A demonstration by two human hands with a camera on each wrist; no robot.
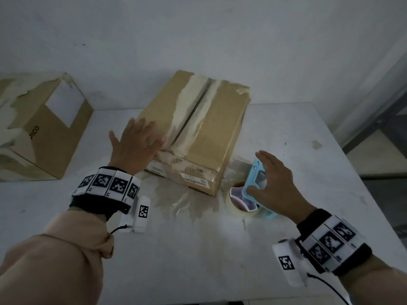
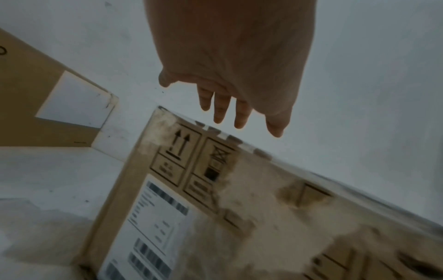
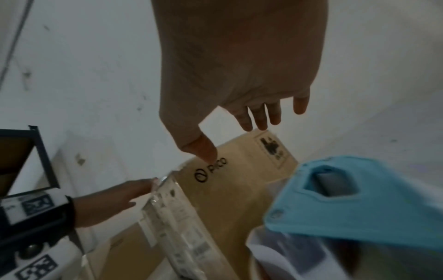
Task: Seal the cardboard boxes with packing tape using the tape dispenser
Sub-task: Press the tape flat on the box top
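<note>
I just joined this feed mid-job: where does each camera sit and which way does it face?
Head: looks down at the brown cardboard box, both hands.
Left wrist: along the open left hand over the box's labelled side.
Right wrist: along the right hand above the light blue plastic tape dispenser.
All share the box.

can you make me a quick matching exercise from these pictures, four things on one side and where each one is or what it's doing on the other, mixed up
Things:
1. left hand
2. right hand
3. tape dispenser
4. box with white patch

Places or states:
a. far left of the table, away from both hands
b. fingers spread over the near left part of the middle box
c. on the table just right of the middle box
d. open, reaching onto the blue handle

Pairs: 1-b, 2-d, 3-c, 4-a
</note>
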